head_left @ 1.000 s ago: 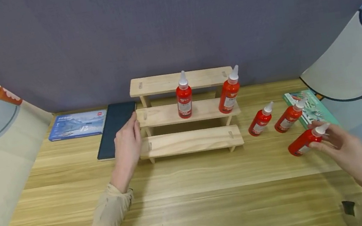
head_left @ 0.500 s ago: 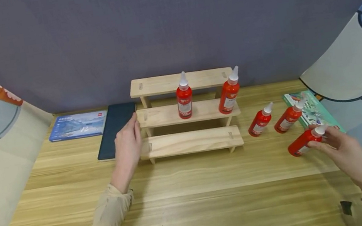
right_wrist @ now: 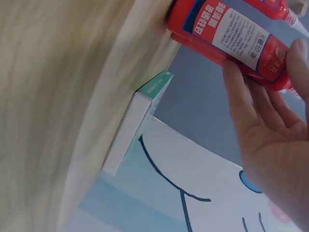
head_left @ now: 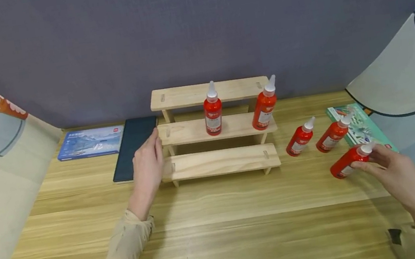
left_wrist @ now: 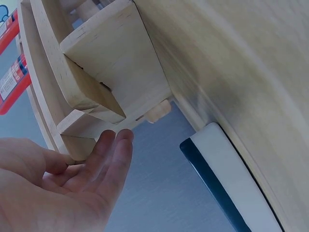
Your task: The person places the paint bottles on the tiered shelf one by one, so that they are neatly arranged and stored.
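My right hand (head_left: 392, 169) holds a red ink bottle (head_left: 347, 164) with a pale pointed cap, thumb on one side and fingers on the other. In the right wrist view, its printed label (right_wrist: 240, 38) faces the camera. Two more red ink bottles (head_left: 299, 140) (head_left: 332, 136) stand behind it on the table. My left hand (head_left: 147, 163) touches the left end of a three-step wooden shelf (head_left: 216, 162), its fingers extended in the left wrist view. On the middle step stand two red ink bottles (head_left: 213, 117) (head_left: 264, 110), one near the middle and one at the right end.
A dark blue notebook (head_left: 130, 152) and a blue flat box (head_left: 90, 142) lie left of the shelf. Near the right wall, a green flat box (head_left: 366, 128) lies behind the bottles. A grey-blue panel (head_left: 192, 28) rises behind the table (head_left: 247, 231).
The right hand stays on its ink bottle with barely any motion. The left hand keeps its place at the shelf end. The head view has shifted slightly.
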Demonstrator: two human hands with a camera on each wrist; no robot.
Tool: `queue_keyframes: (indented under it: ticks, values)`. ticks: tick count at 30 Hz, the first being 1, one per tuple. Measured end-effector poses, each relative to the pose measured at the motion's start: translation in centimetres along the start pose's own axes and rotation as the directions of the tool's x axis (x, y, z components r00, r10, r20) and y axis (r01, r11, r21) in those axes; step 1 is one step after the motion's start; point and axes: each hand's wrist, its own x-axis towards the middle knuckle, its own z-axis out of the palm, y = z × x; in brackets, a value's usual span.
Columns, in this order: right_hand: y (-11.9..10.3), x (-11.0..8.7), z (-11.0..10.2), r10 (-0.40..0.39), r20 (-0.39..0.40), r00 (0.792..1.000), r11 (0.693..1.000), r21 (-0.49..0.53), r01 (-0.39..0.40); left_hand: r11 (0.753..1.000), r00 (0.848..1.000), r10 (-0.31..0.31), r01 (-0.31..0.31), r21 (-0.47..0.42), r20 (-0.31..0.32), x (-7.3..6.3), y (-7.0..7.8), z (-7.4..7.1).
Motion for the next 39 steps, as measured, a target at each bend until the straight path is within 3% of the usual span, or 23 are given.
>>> queue_keyframes:
  ticks: [9, 19, 26, 39]
  values:
    - [-1.8, 0.2, 0.3, -0.086, -0.086, 0.993, 0.996, 0.004, 0.087, 1.000, 1.000, -0.003, 0.003, -0.003, -0.001, 0.0, 0.0, -0.1]
    - [-5.4, 0.2, 0.2, -0.057, -0.138, 0.989, 0.998, -0.023, 0.054, 1.000, 1.000, -0.004, 0.004, -0.001, -0.005, -0.1, 0.0, -0.1]
    - [-7.6, -0.2, 0.2, -0.101, -0.199, 0.975, 0.993, 0.046, 0.112, 1.000, 1.000, 0.001, -0.001, -0.007, 0.002, -0.1, 0.0, 0.0]
    - [-11.9, 0.8, 1.7, -0.186, -0.152, 0.971, 0.979, 0.051, 0.196, 1.000, 1.000, 0.001, -0.001, -0.006, -0.007, 0.0, -0.1, 0.0]
